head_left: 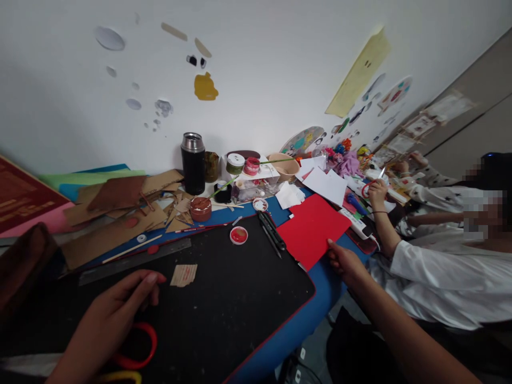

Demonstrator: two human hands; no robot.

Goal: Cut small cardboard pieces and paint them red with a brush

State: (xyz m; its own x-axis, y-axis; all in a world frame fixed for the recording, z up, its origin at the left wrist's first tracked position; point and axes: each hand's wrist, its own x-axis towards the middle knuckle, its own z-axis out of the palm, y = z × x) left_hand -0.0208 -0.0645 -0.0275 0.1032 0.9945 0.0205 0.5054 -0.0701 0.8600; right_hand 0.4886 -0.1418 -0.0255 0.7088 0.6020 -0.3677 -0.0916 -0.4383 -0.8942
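My right hand (347, 262) pinches the near right corner of a sheet of red paper (310, 229), thumb on top. The sheet lies partly over the black mat's right edge. My left hand (130, 298) hovers at the left of the mat, fingers loosely curled in, with no object visible in them; a fingertip looks reddish. Just right of it lies a small piece of corrugated cardboard (184, 275). Scissors with a red handle (150, 346) are partly hidden under my left wrist. A black utility knife (272, 231) rests beside the red sheet.
The black mat (240, 309) covers the blue table. Around its back stand a red paint lid (239, 235), a brown paint jar (200, 208), a black bottle (193, 165) and cardboard scraps (116, 229). At right, a co-worker's hand (377, 192) holds scissors near a white power strip (360, 225).
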